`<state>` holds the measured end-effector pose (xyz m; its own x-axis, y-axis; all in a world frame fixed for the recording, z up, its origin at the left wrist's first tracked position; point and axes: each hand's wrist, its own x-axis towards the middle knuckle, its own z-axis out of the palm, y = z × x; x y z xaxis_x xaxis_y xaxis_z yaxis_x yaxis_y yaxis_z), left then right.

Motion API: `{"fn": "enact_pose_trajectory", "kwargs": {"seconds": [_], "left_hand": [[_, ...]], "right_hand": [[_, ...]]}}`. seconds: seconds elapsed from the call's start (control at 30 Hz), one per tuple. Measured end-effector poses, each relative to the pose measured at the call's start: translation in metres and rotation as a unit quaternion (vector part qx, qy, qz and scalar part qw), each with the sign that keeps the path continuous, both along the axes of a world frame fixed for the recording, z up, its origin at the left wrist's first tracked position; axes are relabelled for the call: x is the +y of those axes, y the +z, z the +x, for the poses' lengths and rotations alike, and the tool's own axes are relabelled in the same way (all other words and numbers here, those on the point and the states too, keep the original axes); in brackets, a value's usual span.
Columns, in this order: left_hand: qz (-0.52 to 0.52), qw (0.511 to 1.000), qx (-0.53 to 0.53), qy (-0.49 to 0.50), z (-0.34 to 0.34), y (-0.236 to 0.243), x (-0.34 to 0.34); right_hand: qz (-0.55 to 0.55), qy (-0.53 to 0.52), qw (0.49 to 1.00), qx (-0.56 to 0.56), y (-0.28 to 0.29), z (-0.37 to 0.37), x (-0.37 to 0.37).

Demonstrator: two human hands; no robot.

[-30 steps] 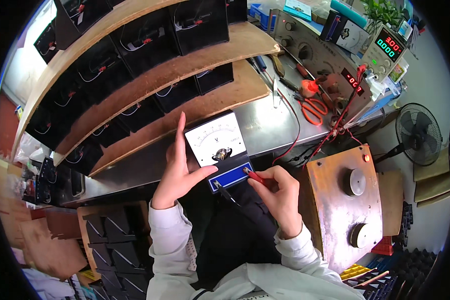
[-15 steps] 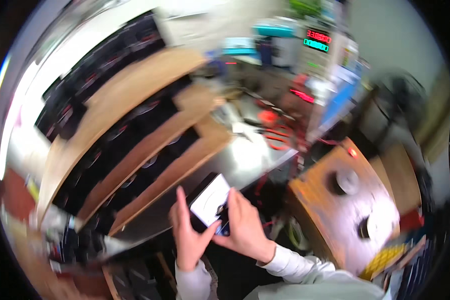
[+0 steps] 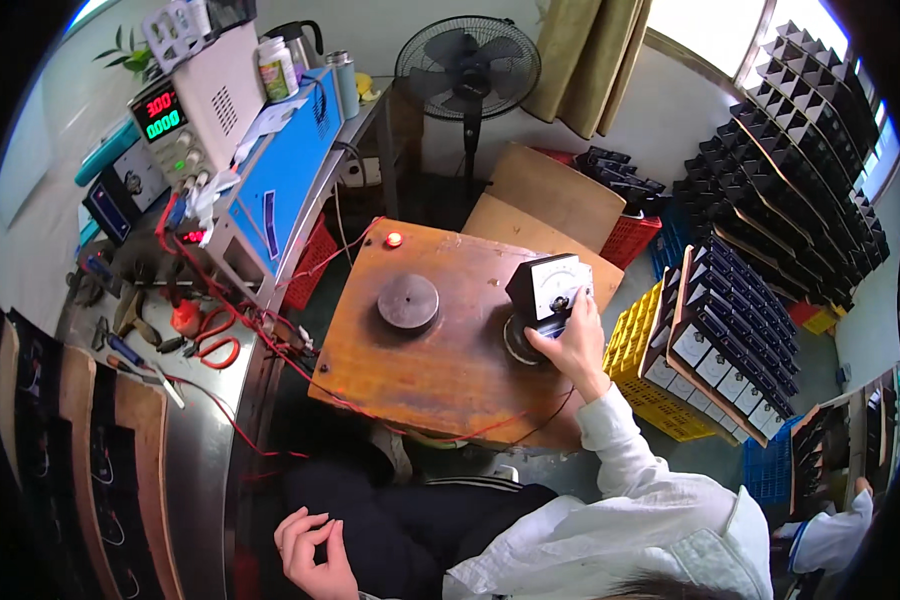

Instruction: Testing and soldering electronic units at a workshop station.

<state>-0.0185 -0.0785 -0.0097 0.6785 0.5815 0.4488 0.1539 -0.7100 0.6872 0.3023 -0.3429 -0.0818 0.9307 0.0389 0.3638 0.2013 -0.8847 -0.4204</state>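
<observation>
My right hand (image 3: 576,348) grips a panel meter (image 3: 559,288) with a black case and a white dial face. The meter sits tilted at the right-hand round disc (image 3: 518,340) on a wooden box (image 3: 440,375); the hand hides part of where they meet. A second, grey round disc (image 3: 408,302) lies on the box to the left, with nothing on it. Down by my lap, my left hand (image 3: 315,558) is apart from everything, its fingers loosely curled with a gap to the thumb and nothing in them. A small red light (image 3: 394,240) glows at the box's far left corner.
Left, a metal bench (image 3: 205,440) carries tools, red leads and a power supply (image 3: 185,110). Stacked boards of meters (image 3: 735,330) stand on a yellow crate (image 3: 660,410) at right. A fan (image 3: 468,75) stands behind. Another person's sleeve (image 3: 835,535) shows at lower right.
The view has swung right, from the shelved boards to the wooden box. Both hands were at the meter; my left has let go and dropped to my lap, while my right brought it to the disc.
</observation>
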Motion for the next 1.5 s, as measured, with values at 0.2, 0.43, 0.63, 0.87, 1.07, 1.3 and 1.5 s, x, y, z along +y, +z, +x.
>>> {"fn": "enact_pose_trajectory", "kwargs": {"seconds": [0.2, 0.43, 0.63, 0.87, 1.07, 1.3, 1.5], "left_hand": [[-0.041, 0.998, 0.054, -0.021, 0.012, 0.004, -0.020], [-0.123, 0.978, 0.145, -0.081, 0.017, -0.004, -0.036], [-0.093, 0.959, 0.228, -0.143, 0.017, -0.018, -0.039], [-0.051, 0.941, 0.278, -0.186, 0.011, -0.028, -0.049], [-0.060, 0.929, 0.294, -0.217, 0.016, -0.030, -0.060], [-0.058, 0.935, 0.299, -0.183, 0.008, -0.038, -0.057], [-0.052, 0.959, 0.244, -0.137, -0.018, -0.047, -0.050]], "right_hand": [[-0.019, -0.014, 0.999, -0.029, -0.008, 0.005, 0.003], [-0.055, -0.062, 0.996, -0.025, -0.003, 0.005, 0.022], [-0.055, -0.079, 0.995, -0.032, -0.010, 0.001, 0.028], [-0.062, -0.081, 0.994, -0.044, -0.010, 0.000, 0.028], [-0.057, -0.056, 0.996, -0.037, -0.004, 0.004, 0.019], [-0.078, -0.005, 0.996, -0.047, -0.006, 0.010, 0.022], [-0.088, 0.021, 0.991, -0.094, -0.039, 0.028, -0.007]]}}
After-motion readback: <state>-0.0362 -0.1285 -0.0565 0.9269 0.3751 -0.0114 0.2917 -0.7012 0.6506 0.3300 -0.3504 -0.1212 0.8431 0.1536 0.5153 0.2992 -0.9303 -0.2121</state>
